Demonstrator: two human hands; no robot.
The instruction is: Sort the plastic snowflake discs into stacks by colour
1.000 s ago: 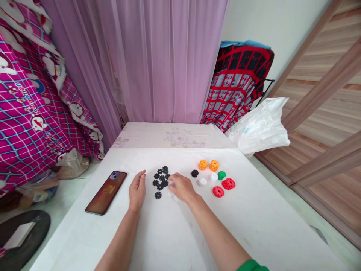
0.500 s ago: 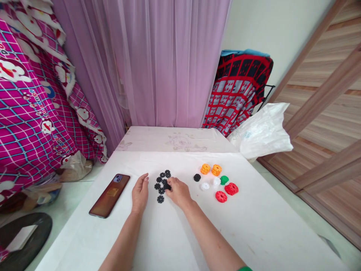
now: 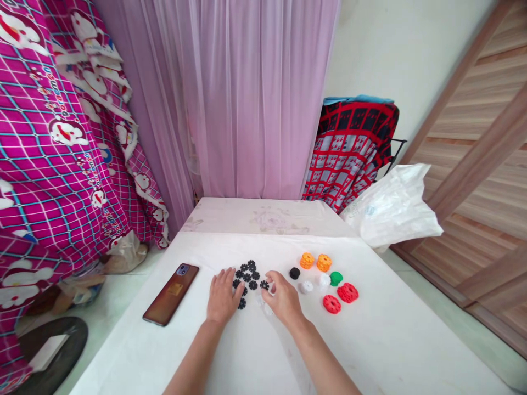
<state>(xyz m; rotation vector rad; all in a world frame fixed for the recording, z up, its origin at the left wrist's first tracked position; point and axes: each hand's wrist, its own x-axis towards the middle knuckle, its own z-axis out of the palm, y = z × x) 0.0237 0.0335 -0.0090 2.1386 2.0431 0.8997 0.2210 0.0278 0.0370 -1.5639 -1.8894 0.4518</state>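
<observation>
Several black, flower-shaped notched plastic discs [image 3: 253, 285] lie loosely spread on the white table, between my two hands. My left hand [image 3: 222, 296] rests palm down at their left edge, fingers extended and its thumb close to the nearest discs. My right hand [image 3: 284, 300] is at the right of the group, with thumb and forefinger on either side of one black notched disc [image 3: 264, 285]. Faint clear or white pieces [image 3: 267, 307] show beside the right thumb, too pale to make out well.
Right of my hands sit a small black stack [image 3: 295, 272], orange stacks [image 3: 307, 260], white pieces [image 3: 306, 287], a green stack [image 3: 336, 278] and red stacks [image 3: 331, 304]. A brown phone [image 3: 172, 294] lies at left. A white plastic bag [image 3: 395, 206] hangs by the table's far right corner.
My right hand has drawn right, away from the main black group, and more black discs lie spread out. My left hand has turned palm down and come against the group. The view has tilted slightly.
</observation>
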